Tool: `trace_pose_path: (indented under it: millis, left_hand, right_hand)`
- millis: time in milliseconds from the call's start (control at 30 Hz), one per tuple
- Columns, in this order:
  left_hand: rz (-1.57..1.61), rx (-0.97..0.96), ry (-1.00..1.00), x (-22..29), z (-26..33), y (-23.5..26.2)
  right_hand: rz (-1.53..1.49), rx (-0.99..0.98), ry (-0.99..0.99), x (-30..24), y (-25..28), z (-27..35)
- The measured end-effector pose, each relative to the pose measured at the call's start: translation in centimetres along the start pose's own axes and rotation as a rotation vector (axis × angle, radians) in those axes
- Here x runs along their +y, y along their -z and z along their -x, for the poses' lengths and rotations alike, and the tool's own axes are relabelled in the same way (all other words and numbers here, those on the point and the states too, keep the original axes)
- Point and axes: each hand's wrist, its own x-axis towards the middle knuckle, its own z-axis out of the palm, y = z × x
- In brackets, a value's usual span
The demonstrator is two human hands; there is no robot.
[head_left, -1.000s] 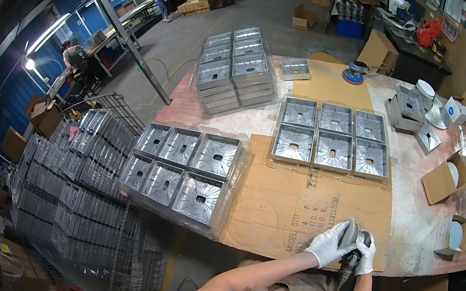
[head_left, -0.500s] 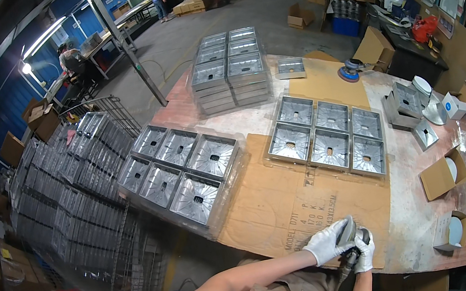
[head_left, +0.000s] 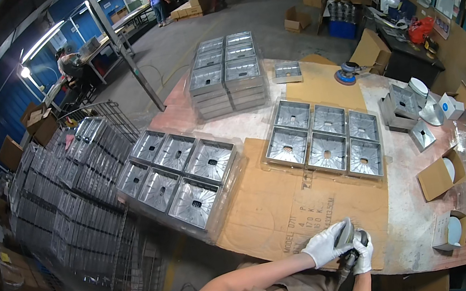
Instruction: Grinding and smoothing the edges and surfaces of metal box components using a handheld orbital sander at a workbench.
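Note:
At the table's front edge, both my hands wear white gloves and hold a hand-held disc sander (head_left: 346, 262) with a grey disc and a dark body. My left hand (head_left: 325, 245) is closed around the edge of the disc. My right hand (head_left: 363, 254) wraps round the body, and a hose or handle runs down toward me. Part of the tool is hidden by the gloves. Beyond my hands, a clear plastic tray of square grey metal basins (head_left: 325, 138) lies on the brown cardboard (head_left: 248, 230). A second such tray (head_left: 179, 177) sits to the left.
Stacked trays of basins (head_left: 225, 75) stand at the table's far side, near a single metal basin (head_left: 287, 71) and a blue-disc sander (head_left: 346, 74). Open boxes (head_left: 441, 174) line the right side. A wire cart (head_left: 78, 204) loaded with trays stands left, beside a metal post (head_left: 122, 46).
The view has shifted slightly. My hands keep the same grip on the sander, and the trays stay where they were.

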Motion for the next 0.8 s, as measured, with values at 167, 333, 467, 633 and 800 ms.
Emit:
trace_pose_path:
  millis: [167,333,467,633,800]
  left_hand:
    - [-0.004,-0.013,0.010,0.02,0.00,0.05]
    - [-0.004,-0.032,-0.001,0.05,-0.06,0.14]
    - [-0.011,-0.028,-0.002,0.03,-0.04,0.13]
    - [0.010,-0.024,0.004,0.10,0.02,0.11]
    - [0.011,-0.013,0.000,0.21,0.12,0.19]
  right_hand:
    - [0.004,-0.012,-0.001,-0.08,-0.03,0.04]
    - [0.002,-0.009,-0.004,0.23,0.22,-0.12]
    - [-0.005,-0.018,-0.006,0.32,0.28,-0.17]
    - [0.011,-0.004,0.009,0.29,0.27,-0.14]
    - [0.010,-0.007,0.002,-0.04,0.03,0.06]
